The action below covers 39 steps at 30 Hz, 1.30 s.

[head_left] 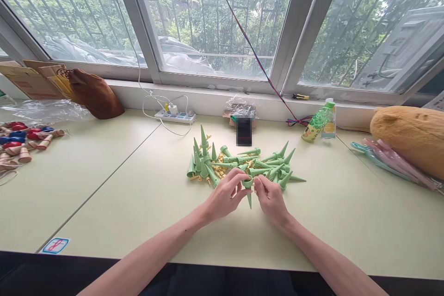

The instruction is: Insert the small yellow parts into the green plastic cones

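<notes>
In the head view, my left hand (227,193) grips a green plastic watering spike (249,200) near its open cup-shaped end. The spike's pointed tip is directed down toward the table. Close beside the cup's right rim, my right hand (269,195) is closed in a pinch. Whatever its fingertips hold is too small and too covered to name. Just beyond both hands lies a loose pile of similar green spikes (203,141), some standing on end and others lying flat. Small yellow plastic valves (220,171) are scattered among them.
A blurred dark rectangle (244,132) stands behind the pile. Further back are a power strip (176,117) with white cables and a green-capped bottle (317,122). Wooden kendama toys (24,153) lie far left, by a brown pouch (95,95). A tan plush (409,136) rests at right.
</notes>
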Motion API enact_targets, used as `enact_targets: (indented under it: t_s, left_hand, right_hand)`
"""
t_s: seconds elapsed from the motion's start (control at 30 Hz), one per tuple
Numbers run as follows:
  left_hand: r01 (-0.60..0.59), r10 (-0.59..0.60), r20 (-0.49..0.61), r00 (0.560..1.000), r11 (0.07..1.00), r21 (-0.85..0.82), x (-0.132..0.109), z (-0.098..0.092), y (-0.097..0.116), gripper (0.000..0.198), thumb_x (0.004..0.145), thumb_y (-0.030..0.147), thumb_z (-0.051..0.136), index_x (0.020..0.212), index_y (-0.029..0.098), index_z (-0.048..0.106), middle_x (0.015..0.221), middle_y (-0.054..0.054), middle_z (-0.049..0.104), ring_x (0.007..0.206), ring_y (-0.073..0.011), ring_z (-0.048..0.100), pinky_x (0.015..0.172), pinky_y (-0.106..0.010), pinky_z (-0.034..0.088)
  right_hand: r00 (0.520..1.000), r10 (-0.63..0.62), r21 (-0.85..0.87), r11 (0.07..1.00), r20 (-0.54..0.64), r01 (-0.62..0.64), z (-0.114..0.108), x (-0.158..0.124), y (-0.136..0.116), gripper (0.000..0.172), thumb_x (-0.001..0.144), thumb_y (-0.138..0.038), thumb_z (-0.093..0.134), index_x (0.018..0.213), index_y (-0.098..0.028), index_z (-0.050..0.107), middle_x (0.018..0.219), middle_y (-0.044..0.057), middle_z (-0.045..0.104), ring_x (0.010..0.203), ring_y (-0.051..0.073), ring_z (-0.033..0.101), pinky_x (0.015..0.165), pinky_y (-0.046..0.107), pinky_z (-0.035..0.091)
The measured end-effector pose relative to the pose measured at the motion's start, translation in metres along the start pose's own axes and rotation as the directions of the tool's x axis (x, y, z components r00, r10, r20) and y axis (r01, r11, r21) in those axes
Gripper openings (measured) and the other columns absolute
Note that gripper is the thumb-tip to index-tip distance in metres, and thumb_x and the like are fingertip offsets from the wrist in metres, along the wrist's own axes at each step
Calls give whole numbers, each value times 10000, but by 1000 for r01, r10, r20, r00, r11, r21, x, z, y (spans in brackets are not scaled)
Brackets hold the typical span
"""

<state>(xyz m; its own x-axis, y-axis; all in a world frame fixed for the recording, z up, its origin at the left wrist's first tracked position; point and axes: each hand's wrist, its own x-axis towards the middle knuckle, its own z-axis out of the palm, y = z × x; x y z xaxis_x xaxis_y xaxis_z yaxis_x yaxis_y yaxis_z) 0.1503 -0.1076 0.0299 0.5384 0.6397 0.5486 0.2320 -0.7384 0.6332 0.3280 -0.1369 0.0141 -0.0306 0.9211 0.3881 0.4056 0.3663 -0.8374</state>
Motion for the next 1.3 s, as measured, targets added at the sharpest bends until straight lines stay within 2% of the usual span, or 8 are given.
enact_targets:
  t_s: [0.17, 0.37, 0.63, 0.77, 0.87, 0.93, 1.1, 1.3]
  left_hand:
    - [-119, 119, 7, 993, 981, 156, -1, -2, 1, 183, 995, 241, 477, 1162, 201, 540, 1076, -88, 602, 671, -97, 580, 563, -216, 477]
    - [-136, 141, -9, 990, 968, 212, -2, -1, 1, 193, 1002, 191, 421, 1173, 210, 509, 1090, -89, 628, 676, -97, 598, 517, -193, 442]
    - [40, -45, -59, 997, 996, -80, 1, 3, 3, 283, 953, 354, 560, 1185, 225, 463, 1098, -63, 519, 644, -68, 561, 497, -180, 475]
    - [141, -163, -137, 977, 977, -158, 5, -1, 5, 279, 1006, 416, 416, 930, 173, 530, 871, -30, 555, 614, -88, 540, 544, -210, 461]
    - [190, -206, -91, 974, 969, -158, 5, -2, 4, 516, 1029, 465, 316, 682, 158, 543, 573, 2, 516, 531, -104, 506, 557, -229, 425]
    - [223, -234, -43, 971, 959, -176, 5, -1, 3, 622, 1028, 501, 280, 591, 153, 555, 473, 2, 504, 482, -105, 503, 555, -232, 416]
    - [354, -343, 90, 935, 902, -247, 5, 1, 6, 715, 1001, 587, 268, 572, 137, 622, 436, -21, 548, 407, -99, 495, 470, -210, 386]
    - [385, -338, 196, 920, 873, -300, 6, -4, 5, 607, 993, 570, 341, 622, 140, 554, 493, -13, 561, 417, -92, 510, 442, -194, 383]
  right_hand:
    - [1000, -11, -8, 1000, -4, 11, 0, 0, -2, 430, 1024, -429, 355, 649, -222, 319, 553, -57, 302, 495, 106, 256, 469, 260, 222]
    - [1000, -10, -25, 1000, -14, 10, 0, 1, -3, 439, 1023, -435, 352, 641, -219, 332, 543, -51, 332, 484, 105, 288, 471, 259, 245]
    - [998, 13, 24, 1000, -55, -12, 3, -2, -2, 432, 1021, -458, 369, 664, -217, 391, 554, -47, 358, 489, 111, 314, 465, 247, 280]
    - [997, 45, 95, 995, -68, -39, 2, -2, 1, 415, 1021, -477, 368, 697, -222, 412, 571, -45, 354, 491, 117, 320, 453, 243, 293]
    - [997, 48, 115, 993, -59, -41, 2, -2, 1, 406, 1020, -478, 370, 706, -223, 412, 576, -45, 358, 491, 117, 320, 452, 242, 292]
    - [998, 29, 112, 993, -50, -23, 2, -2, 1, 392, 1021, -462, 376, 715, -221, 424, 576, -45, 371, 496, 117, 333, 458, 239, 299]
    - [1000, -3, 87, 996, -2, 3, 2, -3, 2, 374, 1024, -434, 376, 728, -215, 447, 568, -49, 374, 497, 114, 335, 468, 235, 297]
    - [1000, 18, 114, 993, 5, -18, 2, -3, 6, 370, 1024, -438, 387, 731, -217, 433, 579, -54, 360, 503, 113, 313, 471, 238, 286]
